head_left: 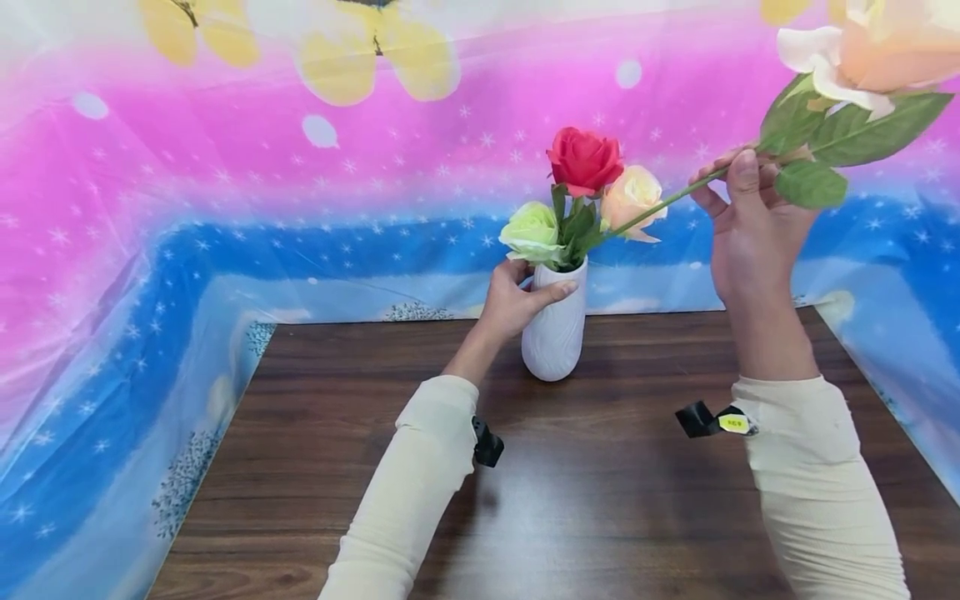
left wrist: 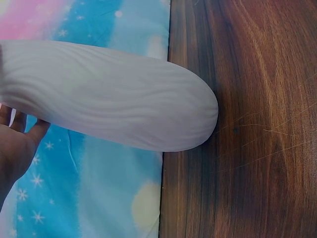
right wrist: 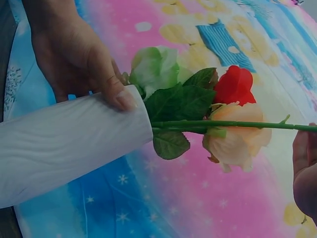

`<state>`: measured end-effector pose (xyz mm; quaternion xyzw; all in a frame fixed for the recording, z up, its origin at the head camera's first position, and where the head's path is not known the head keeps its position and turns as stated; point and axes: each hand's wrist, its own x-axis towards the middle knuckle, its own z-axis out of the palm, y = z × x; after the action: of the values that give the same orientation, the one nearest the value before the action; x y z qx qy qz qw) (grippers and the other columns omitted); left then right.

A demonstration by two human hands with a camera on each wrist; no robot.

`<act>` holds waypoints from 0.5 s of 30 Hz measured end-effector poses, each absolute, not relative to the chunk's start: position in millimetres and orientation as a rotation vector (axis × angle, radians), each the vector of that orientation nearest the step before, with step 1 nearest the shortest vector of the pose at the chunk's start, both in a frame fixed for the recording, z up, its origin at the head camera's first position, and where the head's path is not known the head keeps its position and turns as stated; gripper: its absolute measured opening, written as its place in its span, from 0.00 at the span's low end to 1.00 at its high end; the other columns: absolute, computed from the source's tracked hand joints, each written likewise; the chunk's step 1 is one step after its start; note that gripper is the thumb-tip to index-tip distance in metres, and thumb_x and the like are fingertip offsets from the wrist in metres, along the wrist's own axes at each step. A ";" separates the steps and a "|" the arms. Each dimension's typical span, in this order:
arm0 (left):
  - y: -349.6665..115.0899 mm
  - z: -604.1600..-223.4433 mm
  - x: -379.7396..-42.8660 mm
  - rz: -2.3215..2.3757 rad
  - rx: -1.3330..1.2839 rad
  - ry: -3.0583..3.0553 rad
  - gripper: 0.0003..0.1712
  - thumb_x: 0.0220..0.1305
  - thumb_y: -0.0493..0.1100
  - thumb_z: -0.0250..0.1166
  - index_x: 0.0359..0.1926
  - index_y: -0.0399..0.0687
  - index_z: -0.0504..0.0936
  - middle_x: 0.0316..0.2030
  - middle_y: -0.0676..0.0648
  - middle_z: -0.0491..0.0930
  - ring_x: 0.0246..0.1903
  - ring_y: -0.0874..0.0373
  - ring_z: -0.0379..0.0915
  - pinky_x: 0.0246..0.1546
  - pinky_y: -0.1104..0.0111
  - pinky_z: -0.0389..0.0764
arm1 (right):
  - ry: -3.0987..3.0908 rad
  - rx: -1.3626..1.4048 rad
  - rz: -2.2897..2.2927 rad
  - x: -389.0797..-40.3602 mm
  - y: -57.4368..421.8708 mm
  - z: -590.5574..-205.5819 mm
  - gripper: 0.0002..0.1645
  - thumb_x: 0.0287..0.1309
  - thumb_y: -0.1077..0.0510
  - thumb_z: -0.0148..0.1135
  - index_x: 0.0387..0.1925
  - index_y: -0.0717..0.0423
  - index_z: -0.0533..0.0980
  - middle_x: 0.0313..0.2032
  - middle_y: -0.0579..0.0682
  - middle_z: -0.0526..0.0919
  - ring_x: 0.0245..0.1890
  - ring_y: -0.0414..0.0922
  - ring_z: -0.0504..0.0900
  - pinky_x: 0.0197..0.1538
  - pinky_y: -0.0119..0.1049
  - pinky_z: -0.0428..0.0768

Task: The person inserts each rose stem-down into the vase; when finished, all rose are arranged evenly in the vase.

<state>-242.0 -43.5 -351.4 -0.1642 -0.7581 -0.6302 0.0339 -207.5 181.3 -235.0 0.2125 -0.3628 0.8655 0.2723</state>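
Note:
A white ribbed vase point(head_left: 553, 337) stands on the table, and my left hand point(head_left: 513, 304) grips it just below the rim, thumb across the front. In the vase are a red rose point(head_left: 585, 162), a pale green rose point(head_left: 532, 233) and a peach rose point(head_left: 632, 200) with green leaves point(right wrist: 171, 104). My right hand point(head_left: 761, 229), up and to the right, pinches the stem point(head_left: 678, 193) of another peach rose point(head_left: 900, 50) below its leaves. That stem slants down to the vase mouth; its lower end is hidden there. In the left wrist view, the vase point(left wrist: 109, 94) covers most of my left hand.
The dark wooden table point(head_left: 360, 417) has its back edge just behind the vase. A pink and blue patterned cloth point(head_left: 247, 183) hangs behind and along both sides. Small black devices point(head_left: 489, 443) are strapped at both wrists over the cream sleeves.

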 end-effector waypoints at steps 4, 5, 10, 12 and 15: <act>-42.9 -352.8 -241.9 -1.941 -0.511 -2.333 0.32 0.61 0.44 0.74 0.66 0.47 0.76 0.63 0.44 0.79 0.64 0.49 0.76 0.69 0.50 0.74 | -1.009 0.598 2.300 -207.9 180.1 -239.0 0.15 0.68 0.75 0.52 0.52 0.63 0.75 0.32 0.58 0.81 0.35 0.50 0.84 0.45 0.40 0.88; -42.8 -352.7 -241.7 -1.941 -0.511 -2.332 0.32 0.62 0.44 0.74 0.66 0.47 0.76 0.63 0.44 0.79 0.64 0.49 0.76 0.69 0.50 0.74 | -1.019 0.606 2.288 -208.4 179.3 -239.2 0.14 0.67 0.76 0.53 0.50 0.64 0.76 0.32 0.57 0.82 0.36 0.49 0.84 0.46 0.40 0.88; -42.8 -352.0 -241.9 -1.940 -0.507 -2.327 0.32 0.61 0.44 0.74 0.66 0.47 0.76 0.63 0.44 0.79 0.64 0.49 0.76 0.69 0.50 0.74 | -1.064 0.624 2.247 -210.2 173.9 -239.6 0.12 0.62 0.75 0.61 0.47 0.66 0.76 0.33 0.58 0.83 0.35 0.49 0.86 0.46 0.40 0.89; -42.9 -351.7 -242.2 -1.940 -0.506 -2.327 0.33 0.61 0.44 0.74 0.66 0.48 0.75 0.63 0.44 0.79 0.65 0.49 0.76 0.69 0.50 0.74 | -1.072 0.622 2.244 -210.5 171.4 -240.4 0.12 0.61 0.74 0.64 0.46 0.67 0.76 0.33 0.58 0.84 0.35 0.49 0.86 0.45 0.40 0.89; -43.1 -351.2 -242.1 -1.944 -0.506 -2.326 0.33 0.61 0.44 0.74 0.67 0.48 0.75 0.64 0.44 0.79 0.65 0.50 0.76 0.69 0.50 0.74 | -1.079 0.635 2.265 -209.9 168.2 -242.2 0.12 0.61 0.73 0.64 0.46 0.66 0.76 0.33 0.57 0.83 0.36 0.49 0.86 0.43 0.40 0.89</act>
<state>-242.1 -43.1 -351.2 -0.1644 -0.7564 -0.6322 0.0342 -209.9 168.2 -242.2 0.2361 -0.4012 0.8418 0.2733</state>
